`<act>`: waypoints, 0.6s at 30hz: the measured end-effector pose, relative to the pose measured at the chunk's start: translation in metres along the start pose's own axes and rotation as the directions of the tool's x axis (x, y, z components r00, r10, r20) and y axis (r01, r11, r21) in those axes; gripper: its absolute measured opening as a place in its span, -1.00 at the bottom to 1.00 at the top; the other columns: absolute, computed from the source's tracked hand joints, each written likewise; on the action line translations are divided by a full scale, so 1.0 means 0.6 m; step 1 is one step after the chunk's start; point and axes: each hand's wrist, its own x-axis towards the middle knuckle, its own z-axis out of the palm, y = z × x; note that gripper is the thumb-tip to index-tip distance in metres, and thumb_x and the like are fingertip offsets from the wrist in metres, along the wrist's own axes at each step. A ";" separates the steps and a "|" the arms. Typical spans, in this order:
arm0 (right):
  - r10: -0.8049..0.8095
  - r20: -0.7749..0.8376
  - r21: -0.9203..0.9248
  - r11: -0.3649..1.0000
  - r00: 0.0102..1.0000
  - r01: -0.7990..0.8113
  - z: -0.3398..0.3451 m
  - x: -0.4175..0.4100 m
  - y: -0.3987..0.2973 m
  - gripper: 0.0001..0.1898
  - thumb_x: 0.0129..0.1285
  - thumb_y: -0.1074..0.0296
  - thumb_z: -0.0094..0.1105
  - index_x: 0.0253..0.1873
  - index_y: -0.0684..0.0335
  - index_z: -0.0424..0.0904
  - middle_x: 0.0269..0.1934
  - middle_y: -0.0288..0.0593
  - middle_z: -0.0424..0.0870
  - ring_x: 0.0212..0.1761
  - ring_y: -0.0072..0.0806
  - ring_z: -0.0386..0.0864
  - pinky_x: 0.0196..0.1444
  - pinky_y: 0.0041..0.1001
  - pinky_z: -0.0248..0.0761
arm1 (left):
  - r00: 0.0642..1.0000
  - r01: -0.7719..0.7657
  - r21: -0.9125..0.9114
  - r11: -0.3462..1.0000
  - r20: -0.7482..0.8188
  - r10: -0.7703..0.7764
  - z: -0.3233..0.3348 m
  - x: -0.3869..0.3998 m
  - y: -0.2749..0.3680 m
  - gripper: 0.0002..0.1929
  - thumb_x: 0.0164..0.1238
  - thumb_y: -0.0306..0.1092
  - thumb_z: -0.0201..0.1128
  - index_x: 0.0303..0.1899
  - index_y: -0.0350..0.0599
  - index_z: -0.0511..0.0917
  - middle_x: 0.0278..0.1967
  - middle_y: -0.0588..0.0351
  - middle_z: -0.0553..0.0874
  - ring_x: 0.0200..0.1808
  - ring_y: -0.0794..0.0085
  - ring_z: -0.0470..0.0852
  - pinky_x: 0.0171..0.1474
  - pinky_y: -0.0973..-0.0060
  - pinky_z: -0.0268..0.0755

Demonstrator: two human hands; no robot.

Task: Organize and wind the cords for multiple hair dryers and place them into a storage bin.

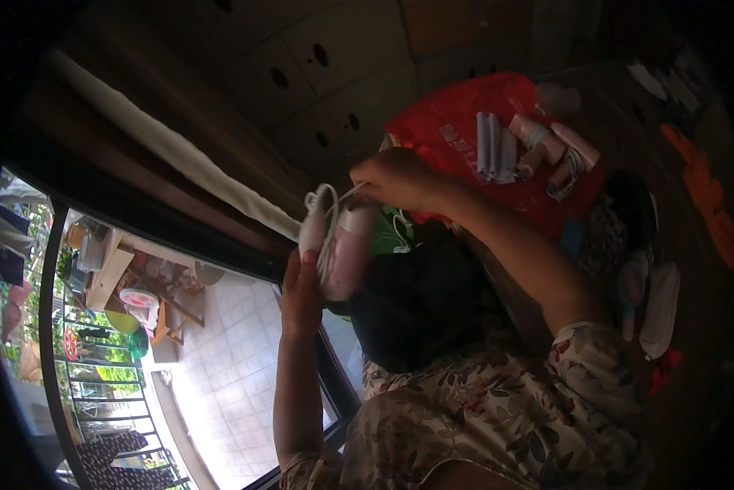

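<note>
My left hand (303,294) grips the slim white handle of a pink and white appliance that looks like a hair dryer (350,254). A white power cord (328,226) runs in loops along it. Up at the cord's far end, my right hand (397,177) pinches the cord between thumb and fingers. Just beneath that forearm, a red bag (446,122) bearing writing is spread out. On it lie a grey-lilac folded item (495,150) and pink appliances (572,147) with pale cords wound around them. A dark object (416,300) sits between my arms and my floral shirt.
A green item (388,233) shows behind the appliance. To the right are an orange cloth (701,184), a hand-held brush or mirror (630,288) and a pale pouch (660,309). Drawers (342,73) stand ahead. A window (177,343) at left looks onto a tiled balcony.
</note>
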 end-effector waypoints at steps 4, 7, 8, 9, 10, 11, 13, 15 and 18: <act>0.026 -0.082 0.097 0.995 0.996 -0.018 -0.033 -0.010 -0.052 -0.85 0.29 0.30 0.12 -0.30 0.23 0.57 -0.40 -0.04 0.66 -0.26 -0.11 0.67 -0.20 -0.19 0.47 | 0.982 -0.071 0.187 0.980 -0.158 0.101 -0.005 0.014 -0.016 -0.54 0.60 -0.05 -0.02 0.21 -0.27 0.43 0.01 0.04 0.61 0.00 0.47 0.54 0.07 0.50 0.39; 0.001 -0.120 -0.013 1.000 0.993 -0.002 -0.009 -0.012 -0.067 -0.84 0.34 0.28 0.11 -0.24 0.23 0.57 -0.42 -0.02 0.66 -0.27 -0.10 0.67 -0.21 -0.20 0.47 | 0.961 -0.089 0.078 0.993 -0.254 0.106 0.018 0.019 -0.013 -0.55 0.61 -0.04 -0.06 0.20 -0.25 0.43 -0.03 0.06 0.60 -0.05 0.47 0.54 0.03 0.50 0.40; 0.084 -0.100 0.083 0.994 0.991 -0.076 0.006 -0.021 -0.071 -0.84 0.36 0.27 0.09 -0.21 0.24 0.56 -0.40 -0.01 0.66 -0.26 -0.09 0.67 -0.21 -0.21 0.47 | 0.940 -0.182 0.334 0.925 -0.218 0.264 0.013 0.023 -0.023 -0.54 0.61 -0.02 -0.07 0.21 -0.24 0.41 -0.01 0.04 0.60 -0.02 0.46 0.55 0.05 0.50 0.40; 0.159 -0.075 0.173 0.974 0.984 -0.144 0.020 -0.030 -0.076 -0.83 0.39 0.27 0.07 -0.18 0.24 0.55 -0.39 0.00 0.66 -0.25 -0.08 0.66 -0.22 -0.22 0.47 | 0.939 -0.186 0.331 0.925 -0.217 0.267 0.017 0.033 -0.030 -0.54 0.61 -0.02 -0.07 0.21 -0.24 0.41 -0.01 0.04 0.60 -0.02 0.46 0.55 0.05 0.50 0.40; 0.162 -0.058 0.265 0.954 0.985 -0.142 0.039 -0.044 -0.083 -0.83 0.42 0.28 0.03 -0.14 0.25 0.53 -0.35 0.04 0.65 -0.24 -0.04 0.66 -0.24 -0.22 0.46 | 0.930 -0.194 0.134 0.972 -0.289 0.226 0.021 0.043 -0.036 -0.53 0.61 -0.01 -0.07 0.21 -0.24 0.40 0.00 0.03 0.59 -0.01 0.45 0.56 0.05 0.49 0.41; 0.113 -0.049 0.333 0.939 0.992 -0.091 0.069 -0.053 -0.086 -0.82 0.43 0.30 0.02 -0.17 0.29 0.50 -0.34 0.10 0.63 -0.24 0.00 0.65 -0.24 -0.20 0.44 | 0.921 -0.208 -0.069 0.976 -0.349 0.172 0.026 0.052 -0.038 -0.53 0.61 -0.01 -0.08 0.21 -0.24 0.39 0.02 0.01 0.59 0.00 0.43 0.56 0.06 0.48 0.42; 0.107 -0.063 0.487 0.871 0.992 -0.063 0.122 -0.080 -0.122 -0.82 0.44 0.33 0.01 -0.16 0.35 0.44 -0.33 0.13 0.59 -0.26 -0.01 0.64 -0.23 -0.23 0.43 | 0.914 -0.207 -0.139 0.968 -0.380 0.141 0.037 0.059 -0.035 -0.51 0.61 0.02 -0.09 0.21 -0.24 0.38 0.05 -0.02 0.59 0.05 0.37 0.58 0.10 0.42 0.45; 0.124 -0.081 0.572 0.819 0.989 -0.055 0.162 -0.102 -0.143 -0.83 0.45 0.34 0.02 -0.16 0.35 0.44 -0.32 0.13 0.58 -0.27 -0.01 0.63 -0.24 -0.24 0.43 | 0.947 -0.217 -0.401 0.890 -0.308 0.092 0.048 0.069 -0.029 -0.49 0.62 0.02 -0.12 0.26 -0.24 0.36 0.08 -0.05 0.58 0.08 0.30 0.60 0.12 0.36 0.48; 0.131 -0.148 0.677 0.736 0.980 0.004 0.184 -0.122 -0.140 -0.82 0.46 0.33 0.03 -0.16 0.34 0.43 -0.33 0.11 0.60 -0.25 -0.04 0.64 -0.24 -0.25 0.44 | 0.990 -0.140 -0.685 0.715 -0.076 0.121 0.039 0.073 -0.015 -0.52 0.62 -0.07 -0.12 0.33 -0.22 0.30 0.14 -0.06 0.57 0.16 0.19 0.57 0.21 0.24 0.45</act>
